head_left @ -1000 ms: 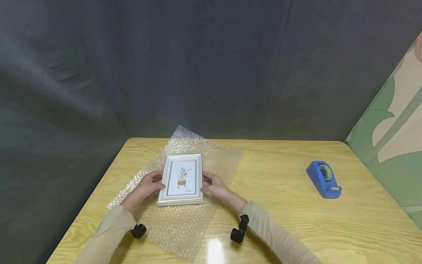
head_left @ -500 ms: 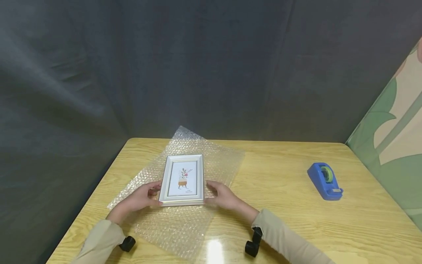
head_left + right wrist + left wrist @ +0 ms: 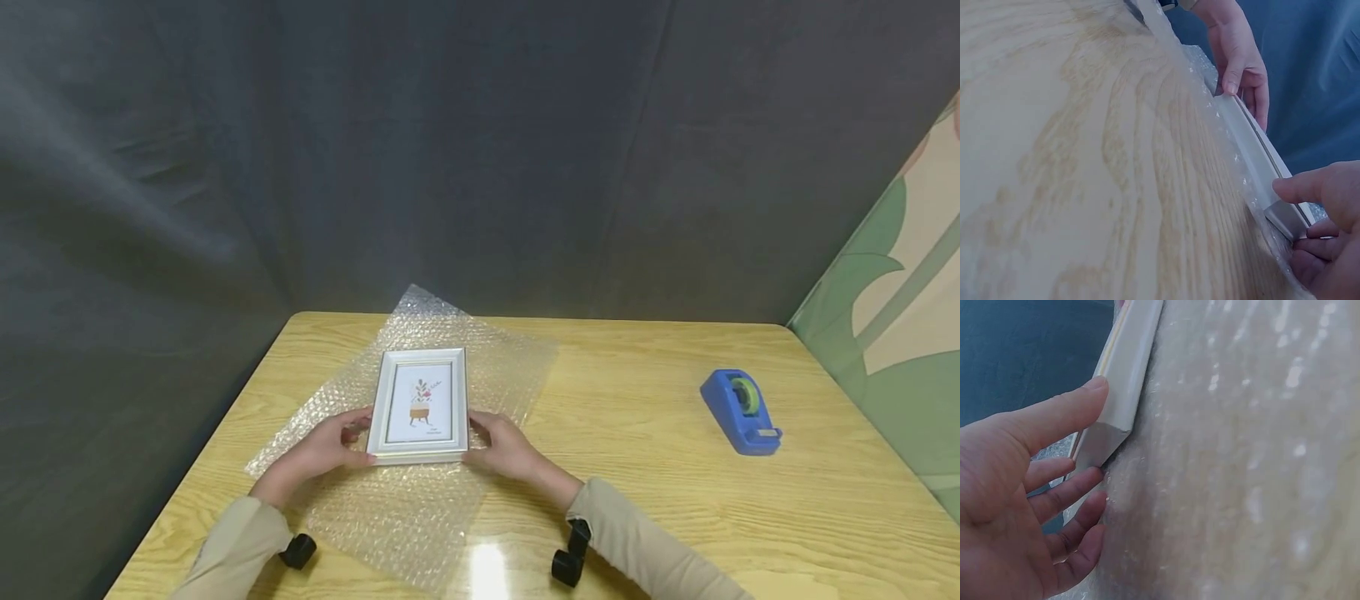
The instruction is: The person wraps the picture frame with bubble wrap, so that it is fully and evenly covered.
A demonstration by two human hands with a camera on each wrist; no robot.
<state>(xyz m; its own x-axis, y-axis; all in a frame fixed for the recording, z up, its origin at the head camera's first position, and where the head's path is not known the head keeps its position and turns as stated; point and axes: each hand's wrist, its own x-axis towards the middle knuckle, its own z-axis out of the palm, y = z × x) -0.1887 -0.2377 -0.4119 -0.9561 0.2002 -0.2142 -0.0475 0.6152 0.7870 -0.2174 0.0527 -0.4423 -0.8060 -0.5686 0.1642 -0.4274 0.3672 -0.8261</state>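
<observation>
A white picture frame with a potted-plant print lies face up on a sheet of bubble wrap. At its near left corner, my left hand holds it, thumb along the near edge and fingers at the side. The left wrist view shows that thumb pressed to the pale edge of the frame. My right hand grips the near right corner in the same way. In the right wrist view, its thumb lies on the near edge, with the other fingers curled by the corner.
A blue tape dispenser with a greenish roll stands on the right of the wooden table. Dark cloth hangs behind and at the left. A leaf-patterned panel borders the right side.
Both hands have slid from the frame's long sides to its near corners. The frame has shifted slightly right on the bubble wrap.
</observation>
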